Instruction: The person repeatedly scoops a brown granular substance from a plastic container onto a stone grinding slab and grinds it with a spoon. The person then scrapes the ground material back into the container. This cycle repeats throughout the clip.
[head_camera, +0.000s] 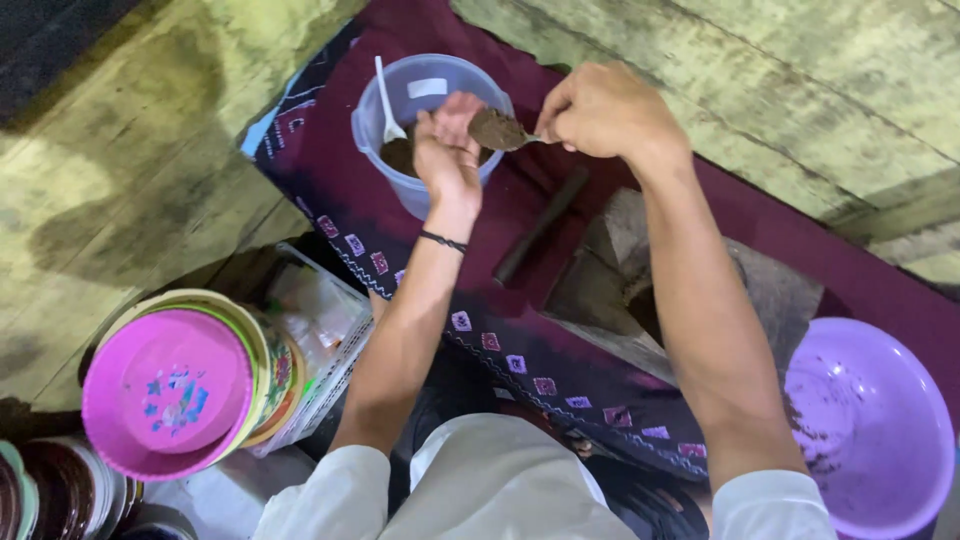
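two spoons (387, 98), one tub (430, 85), one purple basin (880, 430)

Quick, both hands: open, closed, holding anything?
Left hand: open, palm up above the clear plastic tub, empty.
Right hand: closed on the metal spoon heaped with brown paste.

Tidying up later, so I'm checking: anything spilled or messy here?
Brown smears line the inside of the purple basin at lower right. Otherwise the brown paste stays on the spoon and in the clear tub; no spill on the cloth.

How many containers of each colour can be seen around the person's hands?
Clear plastic tub: 1
Purple basin: 1
Pink bowl: 1
Total: 3
The left hand is over the tub; the right hand holds a spoon.
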